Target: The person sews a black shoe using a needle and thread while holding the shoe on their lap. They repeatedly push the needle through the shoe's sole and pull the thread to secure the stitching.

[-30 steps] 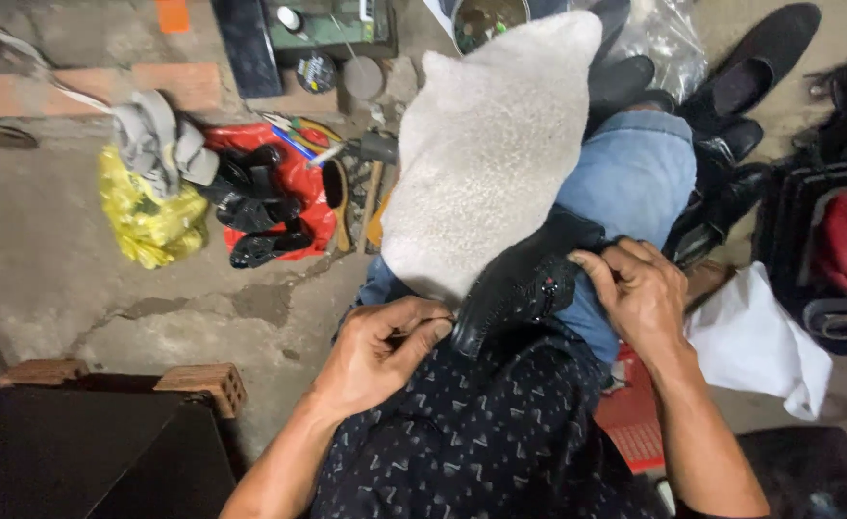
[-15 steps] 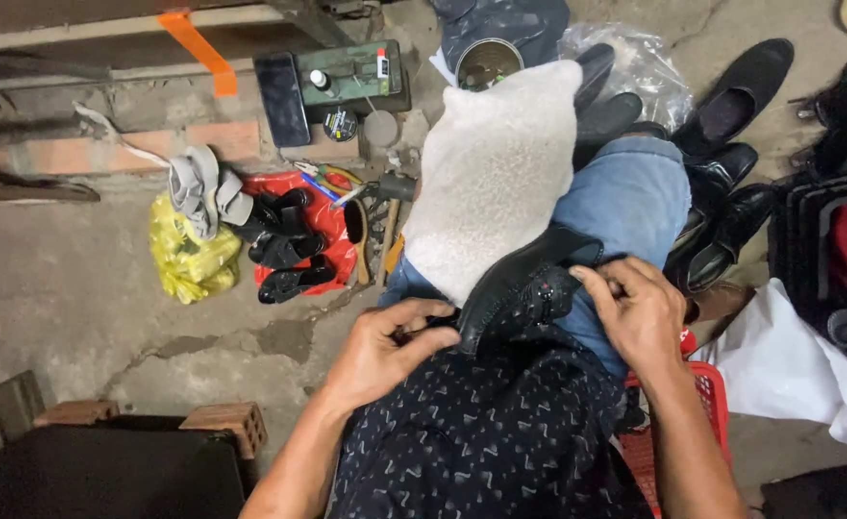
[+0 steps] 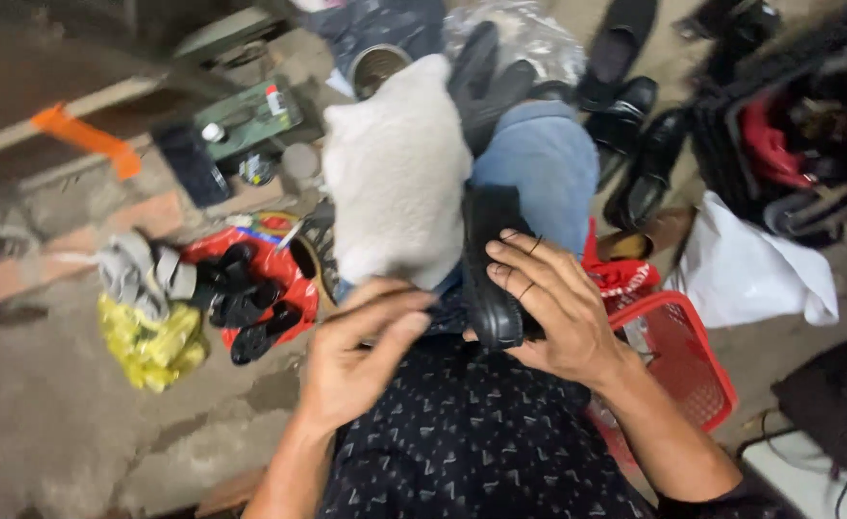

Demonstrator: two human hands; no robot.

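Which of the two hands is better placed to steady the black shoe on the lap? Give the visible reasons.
Probably the right hand: its fingers already wrap the black shoe lying on the lap. The left hand is open beside it, blurred, holding nothing.

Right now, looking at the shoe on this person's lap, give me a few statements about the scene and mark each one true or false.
1. The right hand grips a black shoe on the lap. True.
2. The left hand holds a hammer. False: it is open, holding nothing, beside the shoe.
3. A whitish cloth lies over the left knee. True.
4. The basket by the right hip is blue. False: it is red.
5. A yellow bag lies on the floor. True.
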